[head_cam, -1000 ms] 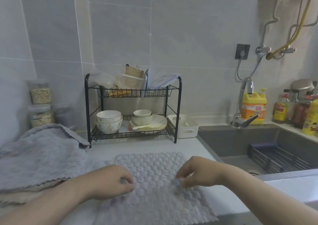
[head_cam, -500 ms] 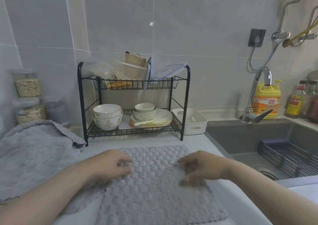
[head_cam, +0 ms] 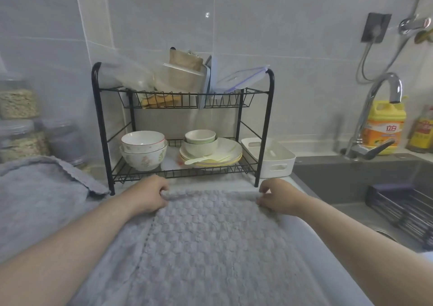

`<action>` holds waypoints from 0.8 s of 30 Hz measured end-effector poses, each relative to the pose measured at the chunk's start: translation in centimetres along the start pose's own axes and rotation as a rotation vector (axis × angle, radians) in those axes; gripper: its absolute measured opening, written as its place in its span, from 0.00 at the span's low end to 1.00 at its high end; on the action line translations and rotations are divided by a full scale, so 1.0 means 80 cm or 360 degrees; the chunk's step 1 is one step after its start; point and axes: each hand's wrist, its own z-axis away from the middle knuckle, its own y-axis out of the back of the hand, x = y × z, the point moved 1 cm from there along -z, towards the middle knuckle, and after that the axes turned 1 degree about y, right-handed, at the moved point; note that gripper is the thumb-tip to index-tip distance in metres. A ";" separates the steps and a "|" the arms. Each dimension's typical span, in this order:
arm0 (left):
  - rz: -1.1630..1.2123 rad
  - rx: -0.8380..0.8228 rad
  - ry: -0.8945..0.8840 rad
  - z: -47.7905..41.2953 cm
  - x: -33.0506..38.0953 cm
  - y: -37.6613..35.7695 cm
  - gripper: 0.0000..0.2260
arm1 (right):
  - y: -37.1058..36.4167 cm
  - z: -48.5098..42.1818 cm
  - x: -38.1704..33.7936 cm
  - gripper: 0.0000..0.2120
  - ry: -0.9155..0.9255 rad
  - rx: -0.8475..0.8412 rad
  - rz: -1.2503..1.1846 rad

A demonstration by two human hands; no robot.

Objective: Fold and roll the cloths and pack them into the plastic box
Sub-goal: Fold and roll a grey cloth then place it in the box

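The near edge of the grey cloth (head_cam: 210, 247) runs out of the bottom of the view, and it covers most of the surface (head_cam: 302, 235) beneath. At its far corners, the left hand (head_cam: 150, 195) and right hand (head_cam: 278, 196) each pinch the edge between curled fingers (head_cam: 164, 192). A second grey cloth (head_cam: 39, 188) lies heaped to the left. Behind stands a black rack (head_cam: 263, 139) holding bowls (head_cam: 143, 150) and plates (head_cam: 210, 156); beside it, a white plastic box (head_cam: 271, 158), its contents unclear.

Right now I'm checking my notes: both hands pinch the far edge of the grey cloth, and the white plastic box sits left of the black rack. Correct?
Not quite. In the head view the white plastic box sits right of the black rack, beside the sink. Both hands, left and right, do pinch the grey cloth at its far edge.
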 end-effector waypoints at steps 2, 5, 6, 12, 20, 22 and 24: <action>0.0139 0.0095 -0.0017 0.004 0.000 0.009 0.08 | 0.009 0.001 -0.003 0.08 0.0016 0.0151 -0.0059; 0.0343 0.0202 -0.0069 0.026 0.004 0.028 0.10 | 0.028 0.017 -0.011 0.10 0.0045 0.0263 -0.0361; 0.0445 0.0222 -0.0061 0.039 0.007 0.033 0.10 | 0.034 0.027 -0.014 0.11 0.0081 0.0262 -0.0426; 0.1151 0.0095 0.0070 0.134 0.025 0.050 0.09 | 0.058 0.113 -0.029 0.07 0.0195 0.0099 -0.0681; 0.0736 -0.0042 -0.0055 0.217 0.027 0.021 0.17 | 0.036 0.196 -0.005 0.04 0.0125 0.0022 -0.0529; 0.0626 -0.0095 -0.0064 0.223 0.022 0.015 0.14 | 0.029 0.209 -0.001 0.05 0.0122 0.0024 -0.0406; 0.0523 -0.0134 -0.0081 0.227 0.020 0.013 0.10 | 0.022 0.221 0.005 0.06 0.0106 0.0018 -0.0344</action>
